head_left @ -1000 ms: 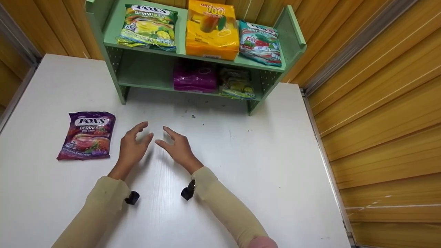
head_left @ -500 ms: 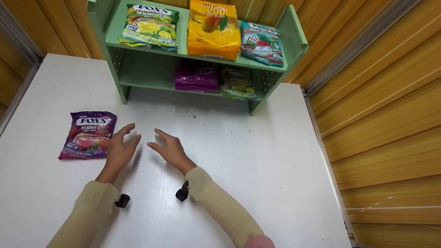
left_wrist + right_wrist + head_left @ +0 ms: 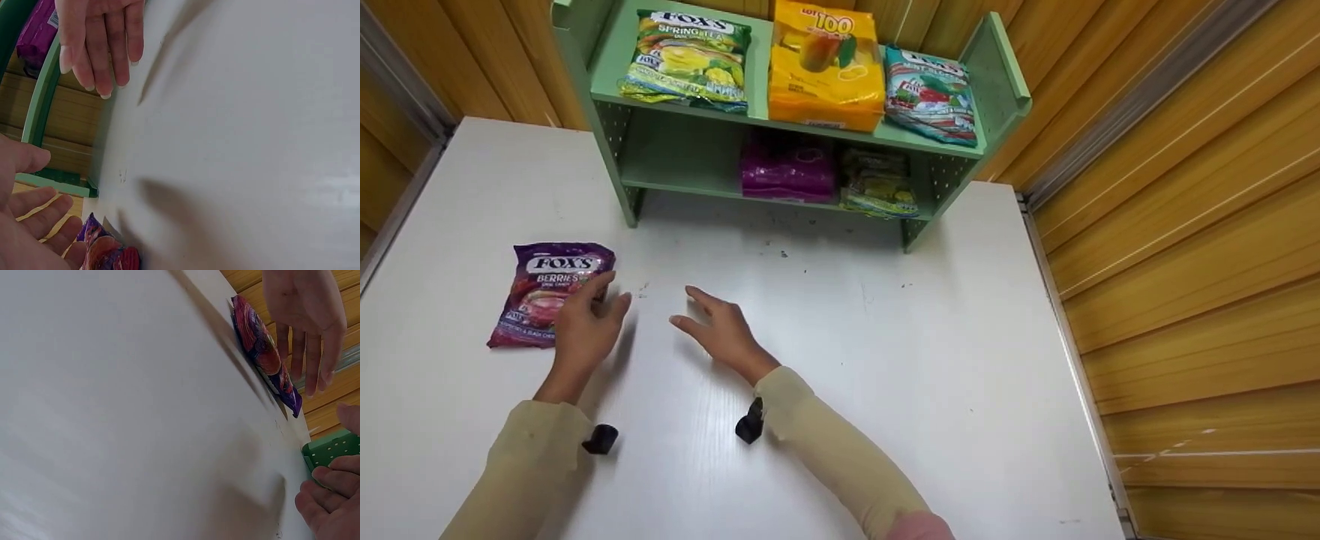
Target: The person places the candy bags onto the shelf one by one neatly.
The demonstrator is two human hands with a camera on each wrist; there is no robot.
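Note:
A purple bag of Fox's Berries candy (image 3: pixel 536 300) lies flat on the white table at the left. My left hand (image 3: pixel 585 326) hovers over its right side, hiding part of the print. Its fingers are relaxed and hold nothing; in the right wrist view a gap shows between that hand (image 3: pixel 306 312) and the candy bag (image 3: pixel 261 346). My right hand (image 3: pixel 724 334) is held above the table to the right of the left one, fingers loosely extended and nothing in them. Both palms face each other.
A green two-tier shelf (image 3: pixel 682 186) stands at the back. On top are a Spring Tea candy bag (image 3: pixel 690 60), a yellow Lot 100 bag (image 3: pixel 826 71) and a teal Fox's bag (image 3: pixel 931 97). Below sit a magenta pack (image 3: pixel 787 174) and a yellow-green bag (image 3: pixel 879 184).
My left hand has moved left, from beside the berries candy bag to over its right side. The right hand has drifted slightly left. The bag stays in place.

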